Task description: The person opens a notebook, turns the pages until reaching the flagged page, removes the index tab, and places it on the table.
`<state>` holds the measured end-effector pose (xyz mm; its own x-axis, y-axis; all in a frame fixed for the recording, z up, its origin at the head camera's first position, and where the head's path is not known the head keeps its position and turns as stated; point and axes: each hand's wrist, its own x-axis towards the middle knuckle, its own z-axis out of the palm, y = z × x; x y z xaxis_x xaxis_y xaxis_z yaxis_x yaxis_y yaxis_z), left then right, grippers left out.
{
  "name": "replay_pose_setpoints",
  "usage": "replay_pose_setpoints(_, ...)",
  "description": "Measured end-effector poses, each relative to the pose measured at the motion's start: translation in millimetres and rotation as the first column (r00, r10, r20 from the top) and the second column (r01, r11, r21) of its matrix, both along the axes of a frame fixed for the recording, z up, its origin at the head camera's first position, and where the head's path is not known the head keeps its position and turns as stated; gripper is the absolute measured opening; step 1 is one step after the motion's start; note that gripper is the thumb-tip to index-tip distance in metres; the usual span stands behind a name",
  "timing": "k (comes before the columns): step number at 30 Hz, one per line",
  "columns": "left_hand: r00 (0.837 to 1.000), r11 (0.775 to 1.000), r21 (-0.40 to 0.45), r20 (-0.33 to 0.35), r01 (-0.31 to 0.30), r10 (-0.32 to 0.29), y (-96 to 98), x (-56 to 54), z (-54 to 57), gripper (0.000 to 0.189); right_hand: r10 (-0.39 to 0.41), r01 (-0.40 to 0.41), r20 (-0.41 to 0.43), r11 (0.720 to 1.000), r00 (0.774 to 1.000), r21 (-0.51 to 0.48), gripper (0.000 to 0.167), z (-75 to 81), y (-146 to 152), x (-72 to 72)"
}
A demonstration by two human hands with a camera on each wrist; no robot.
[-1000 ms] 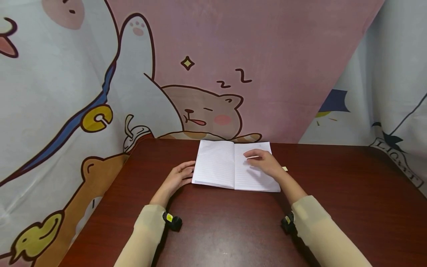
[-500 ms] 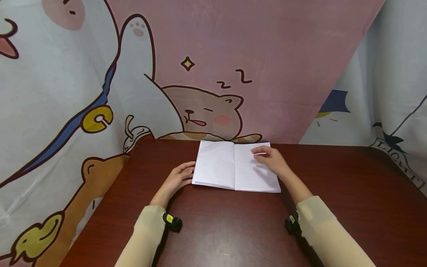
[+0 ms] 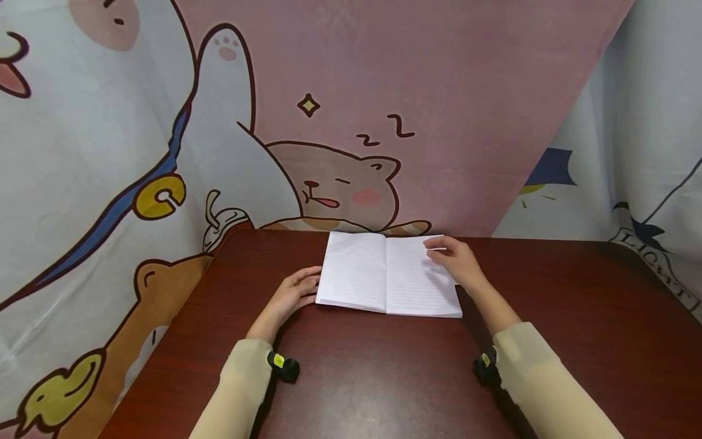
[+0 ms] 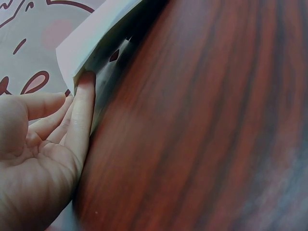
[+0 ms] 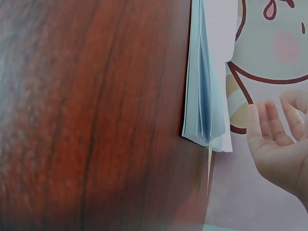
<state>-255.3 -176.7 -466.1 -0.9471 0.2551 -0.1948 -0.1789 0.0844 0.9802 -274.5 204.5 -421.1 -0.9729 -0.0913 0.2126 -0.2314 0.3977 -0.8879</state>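
Observation:
An open notebook (image 3: 353, 274) with white lined pages lies at the far side of the table. My left hand (image 3: 293, 292) is at its left edge, fingers extended. In the left wrist view, one fingertip of the left hand (image 4: 43, 159) reaches under the edge of the notebook (image 4: 91, 38). My right hand (image 3: 457, 262) is held over the outer part of the right page, its fingers loosely bent. The right wrist view shows that right hand (image 5: 281, 144) apart from the notebook (image 5: 204, 96), with nothing in its grasp.
The dark red wooden table (image 3: 373, 378) extends around the notebook. A cloth backdrop (image 3: 466, 110) with cartoon animals hangs right behind the table's far edge. From the notebook's edge a thin pale strip (image 5: 209, 168) sticks out in the right wrist view.
My right hand has moved to the right across the right page, from near its middle to its outer edge. The left hand and the notebook have stayed in place.

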Motion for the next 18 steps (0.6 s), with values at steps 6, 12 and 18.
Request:
replay_pose_setpoints(6, 1.0, 1.0, -0.005, -0.003, 0.007, -0.007, -0.6, 0.8, 0.4, 0.045, -0.076, 0.076, -0.012, 0.997, 0.997, 0.015, 0.029, -2.1, 3.3, 0.1)
replay_pose_setpoints(12, 1.0, 1.0, 0.0, -0.007, 0.004, -0.004, 0.1, 0.9, 0.7, 0.045, -0.156, 0.156, -0.021, 0.987, 0.988, 0.036, 0.029, -7.1, 6.1, -3.8)
replay_pose_setpoints(18, 1.0, 1.0, 0.003, -0.009, 0.016, -0.016, -1.2, 0.1, 0.0, 0.046, -0.199, 0.199, -0.041, 0.98, 0.979, 0.007, 0.03, -10.0, 9.3, -4.1)
